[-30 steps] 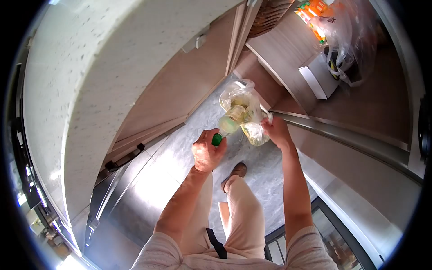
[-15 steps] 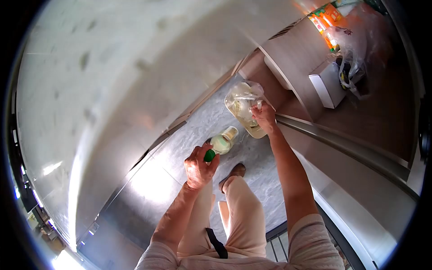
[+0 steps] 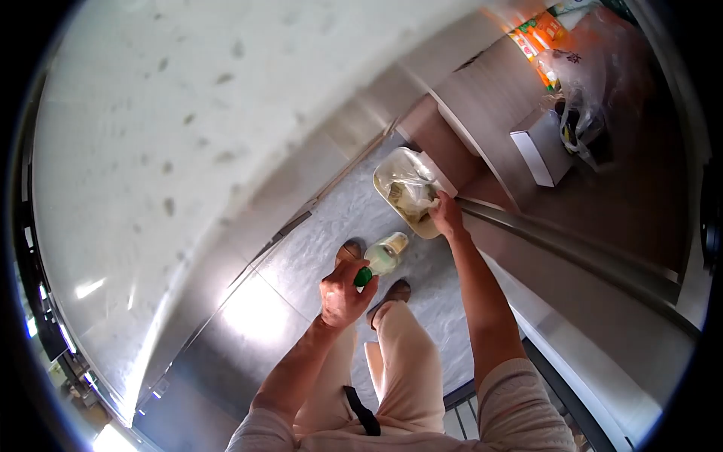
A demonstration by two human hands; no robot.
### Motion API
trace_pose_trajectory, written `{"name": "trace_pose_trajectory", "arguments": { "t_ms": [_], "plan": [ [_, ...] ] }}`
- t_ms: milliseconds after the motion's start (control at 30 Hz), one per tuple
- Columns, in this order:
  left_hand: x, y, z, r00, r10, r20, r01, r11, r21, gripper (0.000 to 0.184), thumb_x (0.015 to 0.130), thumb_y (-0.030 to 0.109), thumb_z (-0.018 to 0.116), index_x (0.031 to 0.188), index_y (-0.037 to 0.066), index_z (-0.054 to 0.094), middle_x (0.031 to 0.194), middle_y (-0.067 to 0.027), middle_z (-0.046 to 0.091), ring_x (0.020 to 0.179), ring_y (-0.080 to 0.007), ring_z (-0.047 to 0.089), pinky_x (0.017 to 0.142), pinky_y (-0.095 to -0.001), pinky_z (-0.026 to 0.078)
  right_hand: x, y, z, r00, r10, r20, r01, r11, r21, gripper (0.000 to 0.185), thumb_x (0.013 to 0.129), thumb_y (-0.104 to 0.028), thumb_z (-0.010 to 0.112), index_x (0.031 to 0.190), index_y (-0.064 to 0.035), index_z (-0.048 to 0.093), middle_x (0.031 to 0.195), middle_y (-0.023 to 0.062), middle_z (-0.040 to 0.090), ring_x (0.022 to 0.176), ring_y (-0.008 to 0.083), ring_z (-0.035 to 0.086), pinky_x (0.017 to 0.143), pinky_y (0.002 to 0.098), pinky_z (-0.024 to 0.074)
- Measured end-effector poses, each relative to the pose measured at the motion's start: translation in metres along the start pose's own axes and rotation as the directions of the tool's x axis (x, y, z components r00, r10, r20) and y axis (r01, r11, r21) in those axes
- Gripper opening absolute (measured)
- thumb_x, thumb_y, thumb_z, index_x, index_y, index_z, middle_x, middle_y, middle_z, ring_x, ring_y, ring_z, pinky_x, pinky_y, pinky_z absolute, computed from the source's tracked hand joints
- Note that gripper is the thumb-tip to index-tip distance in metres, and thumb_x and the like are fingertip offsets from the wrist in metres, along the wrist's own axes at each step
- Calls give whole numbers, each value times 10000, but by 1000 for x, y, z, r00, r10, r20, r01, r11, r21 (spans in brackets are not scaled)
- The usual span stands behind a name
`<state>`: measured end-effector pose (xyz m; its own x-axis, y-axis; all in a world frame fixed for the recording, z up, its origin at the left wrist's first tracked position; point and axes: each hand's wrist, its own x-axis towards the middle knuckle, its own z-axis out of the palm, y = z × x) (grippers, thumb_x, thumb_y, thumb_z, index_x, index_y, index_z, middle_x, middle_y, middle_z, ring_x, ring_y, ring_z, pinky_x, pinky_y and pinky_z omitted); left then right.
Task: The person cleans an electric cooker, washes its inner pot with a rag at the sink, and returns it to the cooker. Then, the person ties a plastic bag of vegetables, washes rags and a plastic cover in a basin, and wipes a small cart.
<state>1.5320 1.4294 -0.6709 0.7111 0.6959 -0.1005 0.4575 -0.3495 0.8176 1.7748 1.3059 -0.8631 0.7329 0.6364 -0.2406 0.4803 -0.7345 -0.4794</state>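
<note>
A pale, cloudy bottle (image 3: 385,255) with a green cap (image 3: 363,276) tilts away from me above the floor. My left hand (image 3: 343,294) has its fingers closed around the capped end. To the right and farther off stands a cream-coloured bin (image 3: 380,175) with a clear plastic bag (image 3: 410,190) inside. My right hand (image 3: 447,215) is at the bin's near right rim, its fingers pinched on a pale bit that looks like the bag's edge. Other contents under the bag are hard to make out.
A light speckled countertop (image 3: 173,135) covers the upper left. An open cabinet drawer on the right holds a white box (image 3: 541,154), a plastic carrier bag (image 3: 584,83) and an orange packet (image 3: 542,38). My shoes (image 3: 397,292) are on the grey tiled floor (image 3: 301,260).
The bottle and my left hand have shifted slightly right. My right hand has moved down along the bin, and the bag that stood up there lies lower. My head view has shifted a little.
</note>
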Motion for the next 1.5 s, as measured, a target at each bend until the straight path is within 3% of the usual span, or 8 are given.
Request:
{"name": "trace_pose_trajectory", "arguments": {
  "t_ms": [100,267,400,467,933,1267,1400,1500],
  "plan": [
    [4,10,-2,1000,10,7,-10,1000,10,249,665,107,688,891,54,596,763,-110,603,628,-262,609,543,-325,499,-53,-24,-21,995,104,-6,-98,955,279,413,754,-77,610,1145,-38,485,890,130,606,771,252,607,674,335,487],
    [28,25,1,996,90,-28,-90,996,19,259,672,125,683,904,56,589,767,-114,595,626,-276,598,551,-342,490,-212,-32,-53,998,-38,53,26,977,211,308,763,-73,593,1067,-62,543,911,119,611,808,280,601,724,353,483],
    [69,25,32,983,179,-31,-177,983,56,252,677,157,679,900,70,599,785,-104,601,647,-270,599,555,-340,484,-313,-69,-79,920,202,335,-268,949,165,298,750,-89,586,1048,-70,593,984,124,611,923,293,568,817,365,461],
    [91,21,53,982,189,15,-190,976,110,256,677,171,676,900,70,599,805,-107,609,663,-273,604,570,-345,487,-346,-65,-67,955,89,283,-126,985,116,254,743,-75,559,994,-100,590,955,84,614,898,280,559,794,397,430],
    [177,25,122,889,-111,445,-119,882,456,296,633,307,630,850,106,638,853,-131,633,858,-288,602,762,-398,478,-354,-72,-70,967,178,180,-203,970,133,173,727,-61,540,892,-107,565,881,55,609,844,268,556,763,403,392],
    [203,-23,140,847,-341,407,138,881,452,418,660,315,664,1004,87,598,973,-128,623,964,-301,573,830,-399,454,-352,-70,-72,955,197,222,-224,969,103,137,750,-92,522,871,-94,586,871,67,619,846,264,556,760,402,385],
    [185,-22,131,872,-390,295,202,836,509,699,740,319,648,1328,160,305,1220,-164,464,1085,-329,499,874,-451,428,-347,-71,-73,957,194,216,-222,968,114,121,745,-70,526,853,-96,574,847,79,611,847,279,558,755,413,392],
    [157,-10,104,917,-291,272,170,903,394,686,770,218,573,1365,175,233,1245,-161,401,1101,-349,469,883,-450,428,-345,-70,-73,952,178,251,-204,975,82,119,749,-97,519,850,-87,582,861,87,613,863,280,551,757,424,387]
  ]
}}
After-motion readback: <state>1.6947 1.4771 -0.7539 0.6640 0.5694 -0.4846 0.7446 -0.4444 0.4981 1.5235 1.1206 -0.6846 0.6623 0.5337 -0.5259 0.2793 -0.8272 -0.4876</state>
